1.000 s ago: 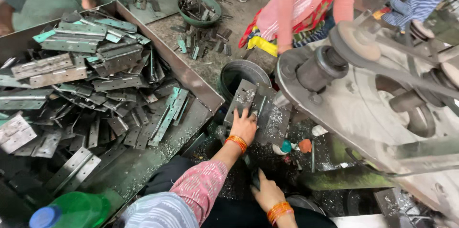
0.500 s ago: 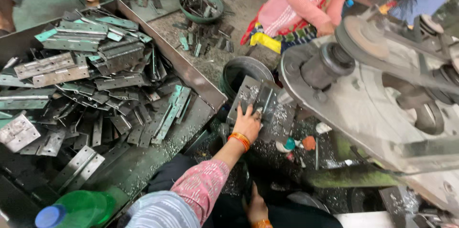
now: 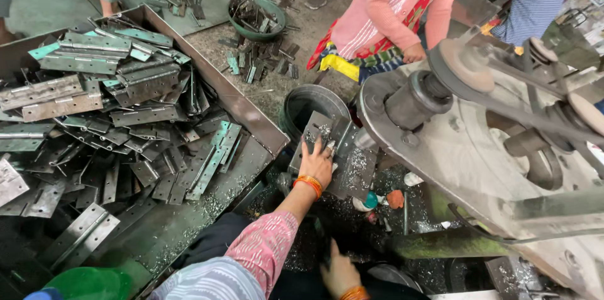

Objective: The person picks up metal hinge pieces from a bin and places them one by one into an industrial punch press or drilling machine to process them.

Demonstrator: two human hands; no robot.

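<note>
Left hand [image 3: 319, 163] has crept up the metal plate [image 3: 331, 149], fingers now flat on its upper end. Plate's long axis runs away from the person, beside the bucket [image 3: 309, 102]. Right hand [image 3: 340, 273] lower, open, empty, farther off.

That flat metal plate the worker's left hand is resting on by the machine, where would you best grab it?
Probably by the near edge of the metal plate, coming from the worker's side. It lies flat and tilted beside the black bucket, the left hand already rests there, and the machine wheel crowds its far side.
</note>
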